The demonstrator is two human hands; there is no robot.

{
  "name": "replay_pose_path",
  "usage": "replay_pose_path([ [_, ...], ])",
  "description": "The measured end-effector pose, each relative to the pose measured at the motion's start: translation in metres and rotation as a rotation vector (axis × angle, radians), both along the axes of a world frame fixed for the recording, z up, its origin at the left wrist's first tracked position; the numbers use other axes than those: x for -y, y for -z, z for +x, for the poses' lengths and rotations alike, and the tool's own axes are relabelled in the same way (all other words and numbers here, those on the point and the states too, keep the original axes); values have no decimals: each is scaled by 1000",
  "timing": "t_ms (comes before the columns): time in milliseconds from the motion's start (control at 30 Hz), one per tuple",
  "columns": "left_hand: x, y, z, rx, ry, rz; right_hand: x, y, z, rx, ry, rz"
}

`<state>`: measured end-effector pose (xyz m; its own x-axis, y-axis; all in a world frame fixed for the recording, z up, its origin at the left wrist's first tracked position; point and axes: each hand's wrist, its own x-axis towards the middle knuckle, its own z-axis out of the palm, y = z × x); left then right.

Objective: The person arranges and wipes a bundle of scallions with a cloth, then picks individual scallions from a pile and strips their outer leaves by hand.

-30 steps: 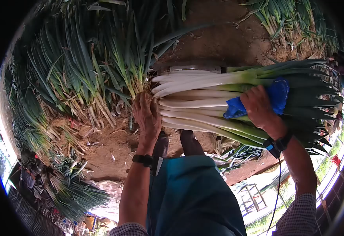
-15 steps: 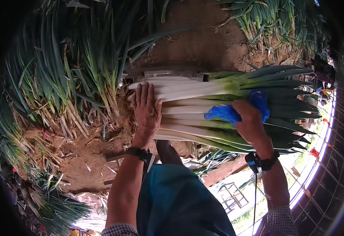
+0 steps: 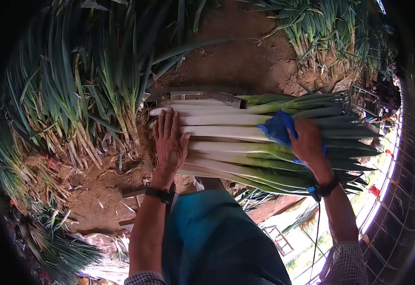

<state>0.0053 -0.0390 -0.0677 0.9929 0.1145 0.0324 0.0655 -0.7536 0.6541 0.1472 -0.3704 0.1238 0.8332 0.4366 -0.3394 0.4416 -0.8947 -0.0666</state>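
A row of leeks point(image 3: 226, 133) lies side by side in front of me, white ends to the left and dark green leaves to the right. My left hand point(image 3: 169, 142) rests flat over the white ends at the left, its fingers stretched out and the thumb a little apart. Over the green part, my right hand point(image 3: 308, 142) is closed on a crumpled blue cloth point(image 3: 278, 128), which touches the leeks. The palm side of both hands is hidden.
A metal frame point(image 3: 233, 100) shows along the far side of the leeks. More leeks point(image 3: 79, 85) stand in piles at the left, and another pile point(image 3: 321, 33) is at the upper right. Bare soil point(image 3: 231, 52) lies beyond. Wire mesh point(image 3: 402, 204) curves along the right.
My right hand has shifted slightly right, and the cloth's loose end has moved right and away from me. The leeks at the far side have moved, uncovering more of the metal frame.
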Motion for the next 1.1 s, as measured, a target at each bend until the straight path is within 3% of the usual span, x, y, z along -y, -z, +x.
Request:
replay_pose_path([
  [67,-2,-2,4,-3,21,26,2,10,-37,175,24,101],
  [167,-2,0,12,-25,43,65,0,36,-34,288,-3,35],
  [333,-3,-7,7,-111,31,23,4,39,-30,263,-3,52],
  [467,16,-24,19,-5,-136,81,7,35,-30,233,50,132],
  [533,46,-24,41,-119,-51,148,7,31,-25,193,100,199],
  [633,58,-17,42,-105,-42,200,33,-8,-1,234,542,310],
  [700,57,-23,39,-80,-47,105,53,-65,27,241,1176,736],
  [767,54,-15,38,-44,-53,113,109,-102,52,377,1063,1141],
  [833,61,-14,39,-24,-57,80,87,-145,67,464,966,1206],
  [933,57,-9,39,31,-84,48,19,-137,68,285,786,1031],
  [967,56,-7,41,38,-79,41,-1,-117,65,256,895,608],
  [1000,60,-8,42,41,-74,33,-35,-105,61,70,589,249],
  [1033,55,-9,37,33,-77,38,-17,-6,42,-61,72,423],
  [1100,54,-13,36,36,-72,36,-7,36,8,-60,-165,108],
])
